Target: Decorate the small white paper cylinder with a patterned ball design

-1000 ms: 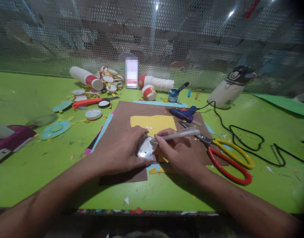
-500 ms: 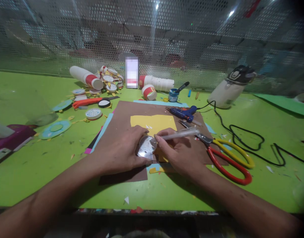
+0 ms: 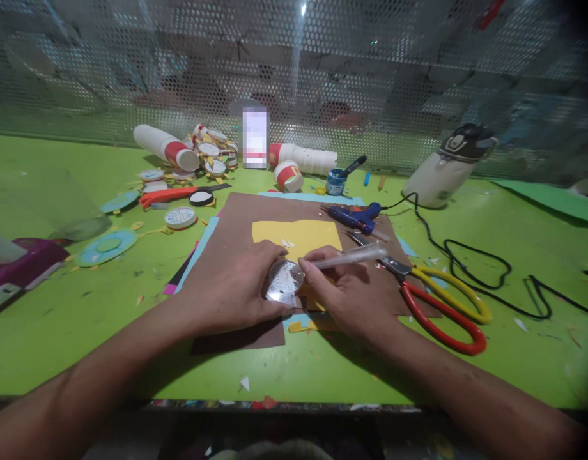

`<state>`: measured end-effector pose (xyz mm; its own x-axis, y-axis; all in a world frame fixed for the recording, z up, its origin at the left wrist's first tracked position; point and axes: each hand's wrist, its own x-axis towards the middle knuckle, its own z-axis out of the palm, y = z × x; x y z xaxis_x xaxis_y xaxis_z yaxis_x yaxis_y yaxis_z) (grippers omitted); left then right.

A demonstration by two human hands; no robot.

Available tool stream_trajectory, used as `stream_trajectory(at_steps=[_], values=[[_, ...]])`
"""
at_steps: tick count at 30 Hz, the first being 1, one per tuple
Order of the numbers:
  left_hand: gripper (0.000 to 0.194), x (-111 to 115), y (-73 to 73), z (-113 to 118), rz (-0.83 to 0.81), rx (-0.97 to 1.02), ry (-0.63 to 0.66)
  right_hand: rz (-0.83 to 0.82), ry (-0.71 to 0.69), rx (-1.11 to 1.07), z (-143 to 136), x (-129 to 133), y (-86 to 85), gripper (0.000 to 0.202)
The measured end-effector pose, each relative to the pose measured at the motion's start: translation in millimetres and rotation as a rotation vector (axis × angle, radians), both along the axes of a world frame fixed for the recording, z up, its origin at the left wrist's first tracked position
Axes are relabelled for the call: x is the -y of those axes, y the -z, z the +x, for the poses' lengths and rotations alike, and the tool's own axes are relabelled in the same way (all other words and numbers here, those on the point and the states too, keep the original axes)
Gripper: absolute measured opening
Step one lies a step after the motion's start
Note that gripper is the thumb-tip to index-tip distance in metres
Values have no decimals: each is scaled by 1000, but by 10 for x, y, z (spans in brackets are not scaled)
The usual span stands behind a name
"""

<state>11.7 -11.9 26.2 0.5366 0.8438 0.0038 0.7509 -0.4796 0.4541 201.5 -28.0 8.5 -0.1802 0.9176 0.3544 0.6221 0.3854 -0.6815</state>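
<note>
My left hand (image 3: pixel 231 284) curves round a small round disc (image 3: pixel 282 284), white with fine printed marks, much like a cut-off paper cup base. Its thumb and fingers grip the disc's edge from the left. In my right hand (image 3: pixel 349 294) is a clear-barrelled pen (image 3: pixel 351 255), pinched near its tip, which meets the disc's right side; the exact contact is hidden by the fingers. Beneath both hands lie a yellow paper (image 3: pixel 298 231) and a brown sheet (image 3: pixel 239 211). Large scissors (image 3: pixel 442 300) with red and yellow handles rest by my right wrist.
A blue glue gun (image 3: pixel 354 217) trails a black cord (image 3: pixel 431 236). An orange utility knife (image 3: pixel 172 193), cut cup bases (image 3: pixel 180 218) and stacked paper cups (image 3: pixel 162 147) lie left. Behind stand a phone (image 3: pixel 255 137), a blue jar (image 3: pixel 335 183) and a tilted bottle (image 3: pixel 435 179).
The view has shifted very slightly. Both hands, the disc and the pen stay in nearly the same place.
</note>
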Motion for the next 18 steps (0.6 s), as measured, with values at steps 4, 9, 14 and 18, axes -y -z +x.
stream_trajectory(at_steps=[4, 9, 14, 18], values=[[55, 3, -2, -3, 6, -10, -4, -14, 8, -7, 9, 8, -6, 15], [56, -2, 0, -4, -12, -8, -3, -10, 1, -19, 3, 8, -7, 16], [55, -2, 5, 3, 10, -20, -3, -30, 8, -32, -5, 22, -13, 16], [54, -4, -1, 4, 11, -21, 4, -58, -3, -45, -10, 29, -13, 16]])
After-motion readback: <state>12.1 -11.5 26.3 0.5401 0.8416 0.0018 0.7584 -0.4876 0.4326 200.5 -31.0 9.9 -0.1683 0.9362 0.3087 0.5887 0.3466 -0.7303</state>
